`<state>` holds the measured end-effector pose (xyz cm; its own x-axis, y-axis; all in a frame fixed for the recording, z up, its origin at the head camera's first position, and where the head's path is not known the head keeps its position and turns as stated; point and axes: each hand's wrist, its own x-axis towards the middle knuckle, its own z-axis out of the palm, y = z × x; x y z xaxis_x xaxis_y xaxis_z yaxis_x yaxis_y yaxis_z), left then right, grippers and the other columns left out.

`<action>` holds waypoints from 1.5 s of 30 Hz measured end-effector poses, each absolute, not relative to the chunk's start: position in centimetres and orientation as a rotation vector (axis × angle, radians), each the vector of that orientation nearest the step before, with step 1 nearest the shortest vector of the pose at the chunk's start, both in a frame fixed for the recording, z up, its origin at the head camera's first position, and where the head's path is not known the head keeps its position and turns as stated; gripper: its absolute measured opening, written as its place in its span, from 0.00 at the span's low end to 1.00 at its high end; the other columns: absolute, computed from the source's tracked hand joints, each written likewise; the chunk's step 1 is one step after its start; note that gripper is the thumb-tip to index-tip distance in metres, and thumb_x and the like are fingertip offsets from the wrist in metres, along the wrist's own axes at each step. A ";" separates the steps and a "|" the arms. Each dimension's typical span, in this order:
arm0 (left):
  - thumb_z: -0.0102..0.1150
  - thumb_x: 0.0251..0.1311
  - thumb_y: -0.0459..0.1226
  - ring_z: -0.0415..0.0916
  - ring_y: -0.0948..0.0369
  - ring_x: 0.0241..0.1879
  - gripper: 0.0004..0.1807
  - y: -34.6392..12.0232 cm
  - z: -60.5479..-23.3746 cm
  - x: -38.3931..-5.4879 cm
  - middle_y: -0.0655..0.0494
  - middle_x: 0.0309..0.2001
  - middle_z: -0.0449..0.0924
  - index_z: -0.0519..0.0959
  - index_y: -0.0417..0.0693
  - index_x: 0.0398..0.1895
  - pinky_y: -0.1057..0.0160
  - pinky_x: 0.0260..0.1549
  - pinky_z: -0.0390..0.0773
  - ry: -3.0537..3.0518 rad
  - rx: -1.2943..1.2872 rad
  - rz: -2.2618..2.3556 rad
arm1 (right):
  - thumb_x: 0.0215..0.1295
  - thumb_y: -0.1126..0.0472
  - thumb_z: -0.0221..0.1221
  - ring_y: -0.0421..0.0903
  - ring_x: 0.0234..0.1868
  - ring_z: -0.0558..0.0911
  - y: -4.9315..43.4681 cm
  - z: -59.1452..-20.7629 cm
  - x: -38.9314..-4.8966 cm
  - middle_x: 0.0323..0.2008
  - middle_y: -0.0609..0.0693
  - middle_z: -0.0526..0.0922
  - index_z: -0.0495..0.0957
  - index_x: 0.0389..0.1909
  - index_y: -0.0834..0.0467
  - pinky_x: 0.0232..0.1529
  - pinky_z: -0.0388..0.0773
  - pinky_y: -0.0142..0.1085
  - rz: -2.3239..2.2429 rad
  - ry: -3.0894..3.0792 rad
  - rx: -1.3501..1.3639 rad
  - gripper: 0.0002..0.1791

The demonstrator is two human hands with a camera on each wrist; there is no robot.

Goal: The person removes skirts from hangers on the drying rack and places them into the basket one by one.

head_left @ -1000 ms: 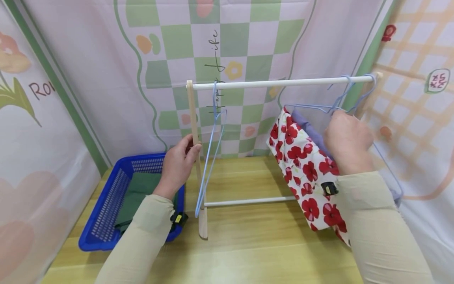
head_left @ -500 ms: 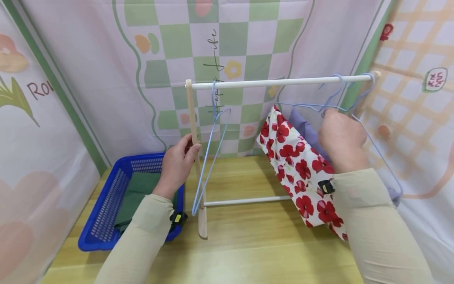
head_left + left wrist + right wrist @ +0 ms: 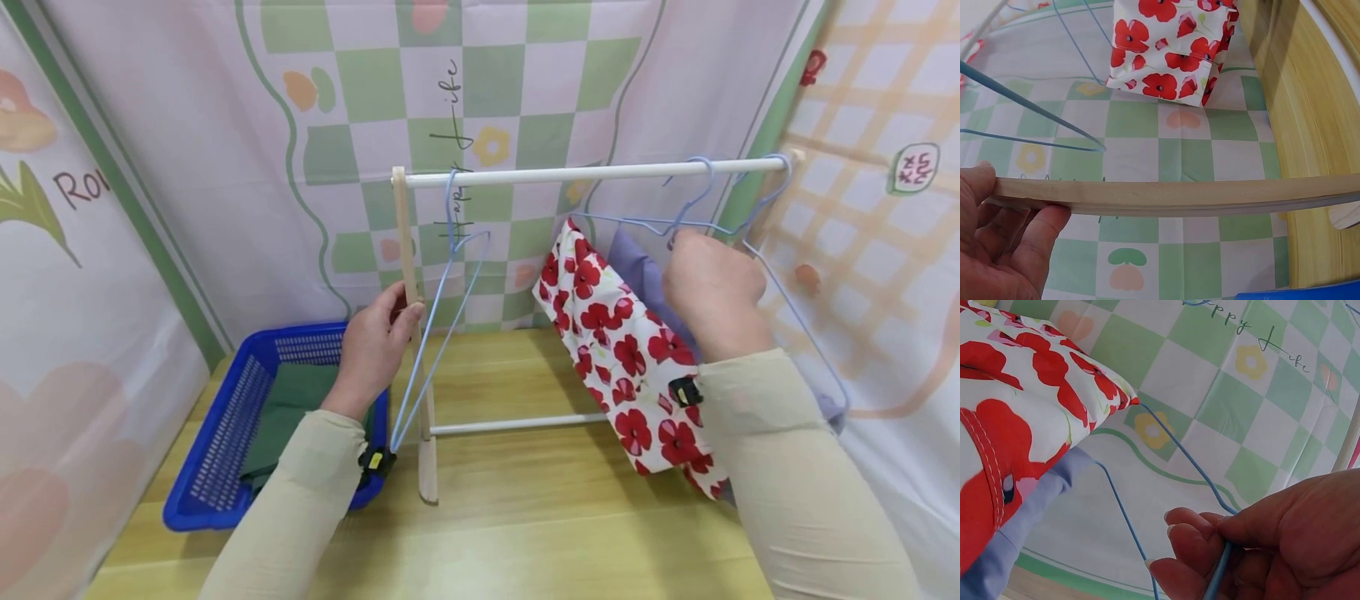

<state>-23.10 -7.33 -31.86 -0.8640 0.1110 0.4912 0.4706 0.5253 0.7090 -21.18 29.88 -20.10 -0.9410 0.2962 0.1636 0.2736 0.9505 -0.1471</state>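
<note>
My left hand [image 3: 378, 350] grips the wooden upright post [image 3: 406, 250] of a small clothes rack, thumb and fingers round it in the left wrist view. My right hand [image 3: 716, 292] pinches the blue wire of a clothes hanger [image 3: 1185, 452] just below its hook, which sits over the white top bar [image 3: 570, 174]. On that hanger is a white garment with red poppies [image 3: 622, 358], partly hidden by my forearm. Behind it a lilac garment [image 3: 637, 267] hangs on another blue hanger at the bar's right end. An unused-looking blue hanger [image 3: 427, 337] dangles near my left hand.
A blue plastic basket [image 3: 210, 518] with dark green folded cloth [image 3: 288, 408] in it stands on the wooden table [image 3: 525, 533], left of the rack. A white lower bar [image 3: 517, 425] runs along the rack's base. Printed curtains [image 3: 172, 125] close in the back and sides.
My right hand has slid the hanger with the poppy garment leftward along the bar, widening its distance from the lilac one. The bare hanger's lower end has swung left. My left hand keeps its place.
</note>
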 end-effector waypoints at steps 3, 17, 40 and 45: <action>0.52 0.80 0.46 0.85 0.53 0.41 0.20 -7.3 -31.8 -23.1 0.47 0.48 0.87 0.78 0.45 0.65 0.52 0.39 0.86 -2.379 -0.480 -1.274 | 0.72 0.66 0.46 0.76 0.50 0.78 29.8 -20.1 -21.1 0.56 0.77 0.77 0.69 0.66 0.66 0.46 0.75 0.69 0.172 -2.915 -0.397 0.23; 0.53 0.79 0.46 0.84 0.54 0.39 0.20 -7.4 -31.7 -23.1 0.47 0.47 0.87 0.78 0.45 0.64 0.52 0.37 0.85 -2.377 -0.470 -1.259 | 0.76 0.57 0.46 0.71 0.50 0.77 30.2 -19.0 -21.0 0.56 0.72 0.78 0.73 0.60 0.62 0.45 0.73 0.71 0.214 -2.981 -0.204 0.20; 0.53 0.79 0.46 0.83 0.54 0.39 0.21 -7.2 -31.9 -23.0 0.48 0.46 0.87 0.78 0.44 0.64 0.51 0.38 0.85 -2.373 -0.469 -1.259 | 0.78 0.61 0.40 0.71 0.66 0.73 29.2 -19.3 -21.9 0.53 0.61 0.87 0.51 0.79 0.72 0.65 0.67 0.67 0.456 -3.010 -0.006 0.33; 0.54 0.79 0.44 0.83 0.53 0.40 0.21 -7.2 -32.1 -23.2 0.46 0.46 0.87 0.78 0.42 0.65 0.51 0.39 0.85 -2.363 -0.470 -1.234 | 0.75 0.63 0.40 0.66 0.60 0.79 28.8 -19.3 -21.7 0.51 0.61 0.88 0.52 0.78 0.72 0.62 0.70 0.64 0.479 -3.013 0.025 0.33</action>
<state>-23.20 -7.18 -32.07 -0.8496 0.0973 0.5183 0.4809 0.5465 0.6856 -21.74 28.75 -19.25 -0.9958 -0.0021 0.0919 -0.0305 0.9506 -0.3089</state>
